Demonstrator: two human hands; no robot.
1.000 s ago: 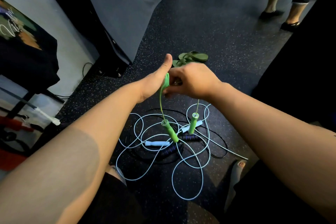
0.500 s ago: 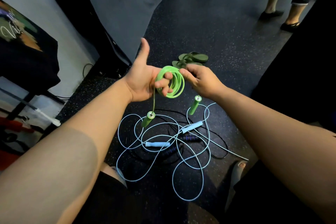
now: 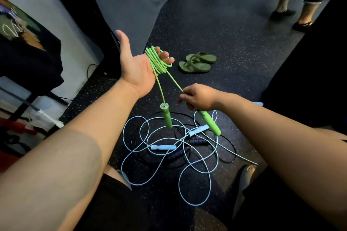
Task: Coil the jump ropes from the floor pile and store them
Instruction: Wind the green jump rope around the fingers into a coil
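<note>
1. above the floor pile, the left hand [image 3: 135,65] is turned palm up with the thumb flung wide. its fingers are bent through the green jump rope [image 3: 155,62], so the loops hang on those fingers with no thumb clamping them.
2. lower and nearer, the right hand [image 3: 199,97] pinches the green cord just above one green handle [image 3: 209,123], which pokes out below the fist, angled down toward the tangle.
3. the other handle [image 3: 166,116] dangles free on a short tail from the loops. it hangs right over the pile, and i cannot tell if it touches.
4. first risk: with the thumb off, a hard tug on the right hand's strand could drag the loops off the fingertips, and the whole bundle would spring open.
5. second risk: the dangling handle is swinging low. it could hook a loop of the pale blue rope [image 3: 163,147] and haul that mess up with it.
6. third risk: a slack finishing wrap, i'd say, would let the bundle unwind once stored.
7. looks now: the green cord is thin, slick and bright, with several loops bunched unevenly and some crossing.
8. the pale blue rope sprawls in wide loops on the dark speckled floor [image 3: 206,24], lying over a black rope [image 3: 175,155] with purple-banded grips. neither is coiled yet.
9. green sandals [image 3: 197,62] sit beyond the hands, and i can't pick out any storage spot.
</note>
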